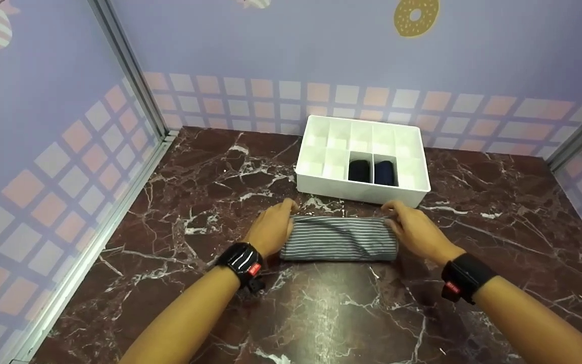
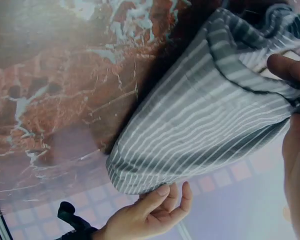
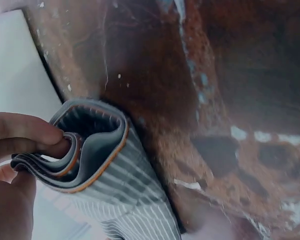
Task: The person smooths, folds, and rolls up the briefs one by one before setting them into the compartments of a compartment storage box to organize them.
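A folded grey-and-white striped cloth [image 1: 344, 240] lies crosswise on the marble-patterned table in the head view. At its left end, my left hand [image 1: 271, 227] pinches the far edge between thumb and fingers. My right hand [image 1: 420, 230] pinches the same far edge at the right end. In the right wrist view the rolled layers of the cloth [image 3: 117, 160] show orange stitching, with the fingers [image 3: 25, 132] tucked into the fold. The left wrist view shows the cloth [image 2: 190, 115] loosely rolled, its left end gaping.
Just beyond the cloth stands a white divided box [image 1: 361, 191]. Two front compartments hold a black rolled item [image 1: 359, 171] and a navy rolled item [image 1: 384, 173]. Patterned wall panels [image 1: 271, 50] enclose the table at the back and sides.
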Available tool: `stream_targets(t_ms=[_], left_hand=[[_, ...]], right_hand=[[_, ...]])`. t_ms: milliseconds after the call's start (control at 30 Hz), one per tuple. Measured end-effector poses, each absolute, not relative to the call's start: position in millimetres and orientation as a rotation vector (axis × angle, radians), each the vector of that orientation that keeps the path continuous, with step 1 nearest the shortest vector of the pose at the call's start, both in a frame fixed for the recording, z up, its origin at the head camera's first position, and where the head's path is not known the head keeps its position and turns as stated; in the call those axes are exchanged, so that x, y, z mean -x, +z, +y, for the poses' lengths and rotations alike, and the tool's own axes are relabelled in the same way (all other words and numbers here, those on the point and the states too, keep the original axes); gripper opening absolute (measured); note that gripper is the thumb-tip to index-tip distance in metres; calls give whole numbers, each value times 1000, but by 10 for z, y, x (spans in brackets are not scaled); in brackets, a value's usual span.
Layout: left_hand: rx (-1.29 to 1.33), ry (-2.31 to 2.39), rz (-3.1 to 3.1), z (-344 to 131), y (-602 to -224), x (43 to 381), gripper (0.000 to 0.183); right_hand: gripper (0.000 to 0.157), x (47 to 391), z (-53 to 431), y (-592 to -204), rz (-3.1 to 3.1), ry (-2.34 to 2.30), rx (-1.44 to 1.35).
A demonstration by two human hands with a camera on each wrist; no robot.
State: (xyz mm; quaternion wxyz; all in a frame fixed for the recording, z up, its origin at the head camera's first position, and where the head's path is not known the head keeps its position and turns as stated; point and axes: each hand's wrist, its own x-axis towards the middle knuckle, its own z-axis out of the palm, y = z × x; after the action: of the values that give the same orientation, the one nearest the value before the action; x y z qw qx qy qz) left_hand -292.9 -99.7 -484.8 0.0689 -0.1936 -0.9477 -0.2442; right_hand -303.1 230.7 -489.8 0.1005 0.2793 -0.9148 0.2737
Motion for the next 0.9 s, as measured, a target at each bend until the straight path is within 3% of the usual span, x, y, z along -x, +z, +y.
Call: stream_targets(t_ms=[367,600,700,900], left_hand=[[425,-669,-2848,-957,-5001,2994,27],[360,-507,-2872,-894,-5081,3029,8],[398,-349,-2857,-864,-5121,3021,5],[678,-135,-2733,-867,-5063,2950,20]], right_hand=[[11,3103,2286,-5043,-2726,683,-763],[11,3113,2253,-5168,-2750,492,-680],[11,3124,2248,-5212,-2711,430,-690],[12,3161,2269,-5158,-2532,409,-856]])
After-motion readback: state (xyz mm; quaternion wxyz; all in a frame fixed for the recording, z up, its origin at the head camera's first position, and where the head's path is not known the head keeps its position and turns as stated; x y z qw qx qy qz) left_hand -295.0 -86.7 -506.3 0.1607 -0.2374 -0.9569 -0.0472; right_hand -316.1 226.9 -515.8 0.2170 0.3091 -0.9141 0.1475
